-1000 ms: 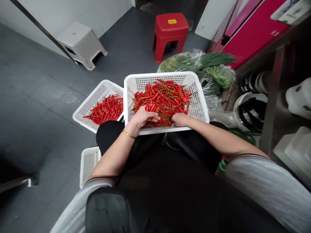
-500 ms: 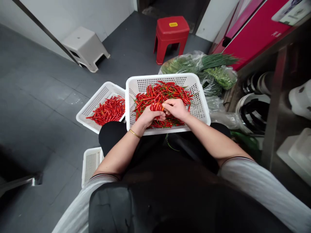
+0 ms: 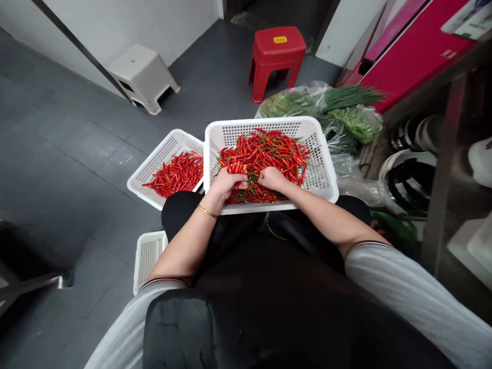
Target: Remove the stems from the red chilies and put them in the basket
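Note:
A white slotted basket (image 3: pixel 326 169) rests on my knees, heaped with red chillies (image 3: pixel 277 151) that have green stems. My left hand (image 3: pixel 226 183), a gold bangle at its wrist, is curled round a bunch of red chillies at the near side of the heap. My right hand (image 3: pixel 271 178) is closed just to its right, fingers pinched in the pile; what they hold is hidden. A second white basket (image 3: pixel 154 164) with stemless-looking red chillies (image 3: pixel 177 174) stands on the floor to the left.
A third white basket (image 3: pixel 148 256) lies on the floor by my left leg. Bagged green vegetables (image 3: pixel 338 110) lie behind the lap basket. A red stool (image 3: pixel 277 54) and a grey stool (image 3: pixel 144 74) stand farther off. Metal shelving with pots (image 3: pixel 407 177) is on the right.
My right hand rose to meet the left over the heap, then drew back down and apart. The left hand stayed closed on its bunch of chillies.

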`<state>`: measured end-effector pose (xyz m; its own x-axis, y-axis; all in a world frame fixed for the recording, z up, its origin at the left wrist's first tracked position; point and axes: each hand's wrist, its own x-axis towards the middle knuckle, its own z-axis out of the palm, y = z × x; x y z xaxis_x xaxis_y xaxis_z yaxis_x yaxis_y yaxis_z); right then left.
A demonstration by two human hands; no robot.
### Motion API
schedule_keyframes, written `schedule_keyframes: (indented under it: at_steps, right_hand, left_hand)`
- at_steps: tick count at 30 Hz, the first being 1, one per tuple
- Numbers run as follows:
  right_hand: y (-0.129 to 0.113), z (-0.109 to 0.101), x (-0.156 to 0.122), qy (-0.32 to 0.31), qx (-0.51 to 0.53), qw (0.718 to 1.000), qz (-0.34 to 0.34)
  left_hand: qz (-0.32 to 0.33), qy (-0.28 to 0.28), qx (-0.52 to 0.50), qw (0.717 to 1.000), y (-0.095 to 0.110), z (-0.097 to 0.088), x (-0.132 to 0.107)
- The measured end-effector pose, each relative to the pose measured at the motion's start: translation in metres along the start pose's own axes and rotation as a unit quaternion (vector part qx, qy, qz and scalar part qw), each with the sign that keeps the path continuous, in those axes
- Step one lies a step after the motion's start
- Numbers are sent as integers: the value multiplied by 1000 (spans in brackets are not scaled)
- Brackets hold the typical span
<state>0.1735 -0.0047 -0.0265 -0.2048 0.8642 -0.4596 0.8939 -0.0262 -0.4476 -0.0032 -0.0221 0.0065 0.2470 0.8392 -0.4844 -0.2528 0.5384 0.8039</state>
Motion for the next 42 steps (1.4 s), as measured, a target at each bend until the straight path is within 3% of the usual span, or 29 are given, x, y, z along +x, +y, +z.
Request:
schedule_keyframes:
  at_steps: [2, 4, 6, 9, 12, 14, 17, 18, 20, 22, 24, 25, 27, 30, 32, 34, 36, 40, 42]
  right_hand:
    - [3, -13, -4, -1, 195, 981, -10]
    - [0, -24, -12, 17, 317, 947, -44]
    - [-7, -31, -22, 66, 289, 950, -98]
    - [-19, -31, -39, 163, 62, 972, -157]
    - [-24, -22, -47, 174, -102, 967, -159]
    - [-23, -15, -47, 152, -89, 975, -134]
    - [-22, -10, -48, 90, 141, 981, -96]
    - [-23, -11, -49, 59, 258, 959, -100]
    - [-26, -12, -55, -1, 471, 873, -128]
    - [-28, -13, -61, -30, 594, 789, -153]
    - [-27, -14, -64, -26, 626, 764, -156]
    - [-25, -15, -64, -18, 615, 774, -152]
    - [-19, -19, -63, -5, 547, 824, -147]
    - [-13, -27, -62, 13, 368, 914, -170]
    - [-17, -32, -62, 79, 222, 951, -198]
    - [-25, -33, -60, 170, 63, 961, -209]
    - [-32, -34, -55, 215, -79, 952, -203]
    - [-24, -44, -42, 165, -230, 953, -109]
    - [-10, -48, -38, 71, -264, 960, -56]
  left_hand:
    - [-1, 2, -3, 1000, -5, 6, 0]
    - [13, -14, -16, 1000, -7, 13, 0]
    - [24, -31, -30, 999, -8, 20, 0]
    - [15, -22, -13, 1000, -8, 24, 1]
    - [-8, 12, 47, 999, -11, 22, 1]
    - [-9, 32, 87, 996, -14, 19, -1]
    - [40, 0, 76, 996, -15, 14, -6]
    - [60, -36, 51, 996, -13, 13, -8]
    - [88, -119, -4, 989, -8, 12, -12]
    - [99, -166, -40, 980, -4, 13, -15]
    - [108, -168, -52, 978, -4, 15, -16]
    - [113, -160, -50, 979, -5, 16, -16]
    - [118, -146, -36, 981, -7, 16, -16]
    - [118, -150, -11, 982, -8, 18, -16]
    - [109, -146, -11, 983, -6, 22, -17]
    - [87, -112, -29, 989, -6, 28, -18]
    - [49, -51, -60, 996, -7, 35, -20]
    - [-12, 34, -100, 994, -7, 37, -24]
    - [6, 33, -83, 996, -2, 30, -25]
